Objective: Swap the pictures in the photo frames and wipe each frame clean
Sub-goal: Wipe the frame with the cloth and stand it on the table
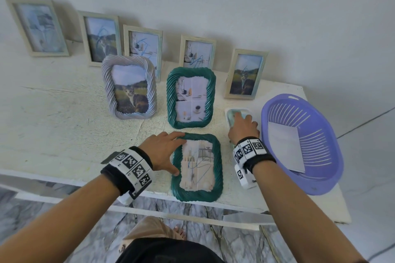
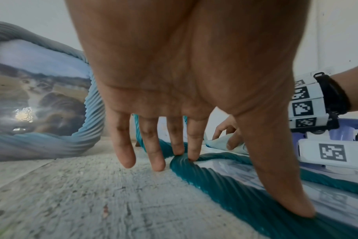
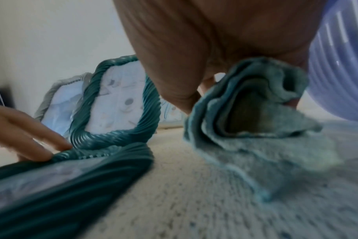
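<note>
Head view — left hand (image 1: 163, 151) fingers on flat green frame (image 1: 197, 166) corner; right hand (image 1: 243, 127) grips cloth (image 3: 255, 129).

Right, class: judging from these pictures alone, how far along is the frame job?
Done: unclear; no frame is open. In hand: the left hand steadies the flat green frame, whose glass shows blue scribbles, while the right hand grips the blue cloth. Left: wiping it, plus the scribbled back-row frames.

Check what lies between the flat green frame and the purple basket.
In the head view, the right hand, gripping a blue cloth, sits between the flat green frame and the purple basket.
</note>
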A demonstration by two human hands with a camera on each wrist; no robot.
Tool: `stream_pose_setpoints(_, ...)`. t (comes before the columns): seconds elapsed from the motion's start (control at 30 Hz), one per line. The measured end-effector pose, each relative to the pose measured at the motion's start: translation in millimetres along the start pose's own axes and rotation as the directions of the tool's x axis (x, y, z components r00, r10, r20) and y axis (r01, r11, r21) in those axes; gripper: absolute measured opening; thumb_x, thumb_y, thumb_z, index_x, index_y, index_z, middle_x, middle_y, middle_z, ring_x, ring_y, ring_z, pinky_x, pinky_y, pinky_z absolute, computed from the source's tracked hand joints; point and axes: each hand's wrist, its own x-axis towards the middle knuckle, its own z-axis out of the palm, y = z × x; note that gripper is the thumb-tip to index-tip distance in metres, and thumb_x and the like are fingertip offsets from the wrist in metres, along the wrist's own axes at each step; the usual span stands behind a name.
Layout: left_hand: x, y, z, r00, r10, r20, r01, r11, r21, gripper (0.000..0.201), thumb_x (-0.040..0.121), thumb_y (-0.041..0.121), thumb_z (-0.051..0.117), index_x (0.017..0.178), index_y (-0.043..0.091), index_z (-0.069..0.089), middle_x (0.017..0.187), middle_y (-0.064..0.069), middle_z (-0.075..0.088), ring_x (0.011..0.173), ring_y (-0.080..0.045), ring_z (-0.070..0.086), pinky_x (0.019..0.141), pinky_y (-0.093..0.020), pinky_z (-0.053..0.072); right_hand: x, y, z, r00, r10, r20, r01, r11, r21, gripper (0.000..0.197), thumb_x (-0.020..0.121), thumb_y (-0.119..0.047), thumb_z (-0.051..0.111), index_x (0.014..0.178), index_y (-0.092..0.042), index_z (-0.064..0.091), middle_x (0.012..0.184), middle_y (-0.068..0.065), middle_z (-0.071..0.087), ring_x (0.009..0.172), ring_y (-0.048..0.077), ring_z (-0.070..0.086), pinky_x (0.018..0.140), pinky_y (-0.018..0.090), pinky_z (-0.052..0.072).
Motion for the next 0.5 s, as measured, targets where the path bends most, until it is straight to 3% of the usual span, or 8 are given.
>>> stream_pose_setpoints(0.1, 1, -2, 1, 1.000, 0.008, -0.001, -0.008, 1.000, -0.006, 0.098, 0.074, 0.066, 0.068, 0.152, 0.030, 0.021, 0.160, 0.010, 0.009, 0.134, -0.023, 0.032, 0.100, -0.042, 0.039, -6, 1, 0, 0.997, -0.053, -0.060, 0.058, 0.995, 0.085, 0.055, 0.090, -0.009, 0.050, 0.142, -0.016, 0.035, 0.131, 0.020, 0.040, 0.112, 0.042, 0.051, 0.089, 0.043, 0.046)
stream_pose_setpoints(0.17, 1, -3, 2, 1.000, 0.014, 0.001, -0.014, 1.000, -0.006, 0.096, 0.074, 0.066, 0.068, 0.151, 0.031, 0.022, 0.160, 0.010, 0.009, 0.133, -0.023, 0.032, 0.099, -0.041, 0.041, -21, 0, -4, 0.982, -0.120, -0.147, 0.142, 0.977, 0.156, 0.050, 0.091, -0.012, 0.050, 0.139, -0.022, 0.040, 0.122, 0.016, 0.043, 0.095, 0.039, 0.056, 0.081, 0.041, 0.048)
stream_pose_setpoints(0.27, 2, -4, 2, 1.000, 0.021, 0.006, -0.021, 1.000, -0.012, 0.095, 0.074, 0.065, 0.069, 0.151, 0.031, 0.024, 0.159, 0.010, 0.008, 0.132, -0.023, 0.032, 0.097, -0.040, 0.041, -56, -5, -4, 0.945, -0.289, -0.151, 0.318, 0.918, 0.238, 0.048, 0.091, -0.018, 0.051, 0.136, -0.032, 0.042, 0.107, 0.006, 0.044, 0.070, 0.025, 0.056, 0.072, 0.040, 0.054)
stream_pose_setpoints(0.37, 2, -4, 1, 1.000, 0.028, 0.008, -0.028, 0.999, -0.019, 0.094, 0.074, 0.064, 0.070, 0.150, 0.031, 0.026, 0.159, 0.008, 0.009, 0.132, -0.023, 0.032, 0.097, -0.040, 0.042, -83, -12, 5, 0.899, -0.435, -0.050, 0.437, 0.884, 0.169, 0.047, 0.091, -0.022, 0.053, 0.135, -0.032, 0.042, 0.103, 0.003, 0.044, 0.073, 0.020, 0.056, 0.072, 0.035, 0.055)
stream_pose_setpoints(0.5, 4, -4, 1, 0.999, 0.033, 0.009, -0.033, 0.999, -0.017, 0.094, 0.073, 0.063, 0.071, 0.149, 0.030, 0.028, 0.159, 0.007, 0.009, 0.134, -0.023, 0.028, 0.100, -0.041, 0.041, -93, -24, 25, 0.893, -0.451, -0.001, 0.451, 0.892, 0.026, 0.039, 0.095, -0.027, 0.047, 0.133, -0.018, 0.047, 0.113, 0.010, 0.045, 0.091, 0.031, 0.057, 0.070, 0.032, 0.042)
